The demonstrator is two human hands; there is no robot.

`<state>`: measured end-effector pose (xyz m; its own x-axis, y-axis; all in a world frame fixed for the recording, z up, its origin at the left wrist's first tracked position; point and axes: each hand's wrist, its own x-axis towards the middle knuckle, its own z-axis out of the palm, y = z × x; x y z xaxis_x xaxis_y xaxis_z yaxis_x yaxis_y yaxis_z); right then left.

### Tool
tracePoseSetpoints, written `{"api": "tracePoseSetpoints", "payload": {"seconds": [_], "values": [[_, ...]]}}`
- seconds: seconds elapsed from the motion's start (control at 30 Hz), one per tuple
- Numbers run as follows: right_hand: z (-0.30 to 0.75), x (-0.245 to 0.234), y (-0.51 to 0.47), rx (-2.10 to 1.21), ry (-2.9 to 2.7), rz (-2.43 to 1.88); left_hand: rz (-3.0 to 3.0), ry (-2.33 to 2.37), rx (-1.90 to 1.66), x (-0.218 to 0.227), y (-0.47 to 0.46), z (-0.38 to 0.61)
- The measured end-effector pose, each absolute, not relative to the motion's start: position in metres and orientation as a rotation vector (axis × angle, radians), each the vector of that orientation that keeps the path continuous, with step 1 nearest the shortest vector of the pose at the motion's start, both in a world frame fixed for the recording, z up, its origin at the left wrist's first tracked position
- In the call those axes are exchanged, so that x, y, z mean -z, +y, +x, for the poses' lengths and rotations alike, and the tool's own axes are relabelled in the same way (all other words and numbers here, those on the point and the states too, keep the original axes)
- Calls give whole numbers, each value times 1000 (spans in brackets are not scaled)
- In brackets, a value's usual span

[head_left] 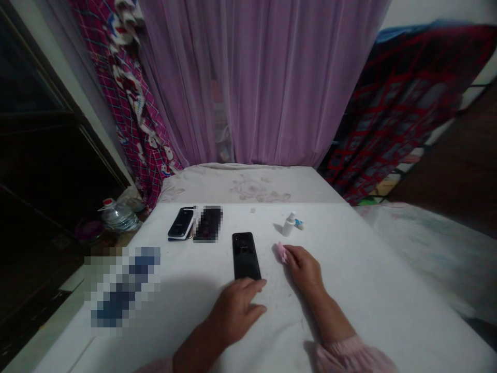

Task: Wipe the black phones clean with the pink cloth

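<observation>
Fingers (257,284), left side: extended and loosely spread, thumb apart from the rest; the left hand (235,312) covers the near end of the phone and appears to touch it, not gripping it.
Fingers, right side: closed in a pinch; the right hand (306,269) holds a crumpled pink cloth (282,252) just above or on the bench, to the right of the phone.
Black phone (246,256): flat near the middle of the bench, tilted slightly leftward at its far end; a pale mark near that end is too small to read.
White bottle (288,226): upright, beyond the right hand.
Blue-and-white item (299,224): small, just beside the bottle, on its right.
Stacked phones (181,224): on the left side of the bench, a dark one uppermost.
Blurred dark object (208,224): beside the stack, masked by blocks; its nature cannot be determined from here.
Blurred bluish object (125,287): at the left edge, likewise masked.
Bench (373,280): white covering.
Backdrop: purple curtain (279,77) beyond the far end.
Clear jug (118,216): red cap, left of the bench.
</observation>
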<state>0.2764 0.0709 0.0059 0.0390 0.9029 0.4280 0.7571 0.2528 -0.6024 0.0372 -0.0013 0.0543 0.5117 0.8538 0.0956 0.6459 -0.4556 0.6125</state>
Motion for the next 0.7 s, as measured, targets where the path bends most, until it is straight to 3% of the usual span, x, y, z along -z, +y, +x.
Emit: {"api": "tracePoseSetpoints", "payload": {"seconds": [0.07, 0.3, 0.5, 0.7], "values": [[273, -6, 69, -279, -1678, -1520, 2407, 1271, -528, -54, 25, 27], [250, -9, 58, -103, -1757, -1593, 2599, 1290, 117, -68, 116, 18], [242, -11, 44, 113, -2014, -1472, 2504, 1791, -5, -74, 101, 47], [254, 1, 51, -16, -1890, -1575, 2384, 1986, -59, -69, 43, 41]]}}
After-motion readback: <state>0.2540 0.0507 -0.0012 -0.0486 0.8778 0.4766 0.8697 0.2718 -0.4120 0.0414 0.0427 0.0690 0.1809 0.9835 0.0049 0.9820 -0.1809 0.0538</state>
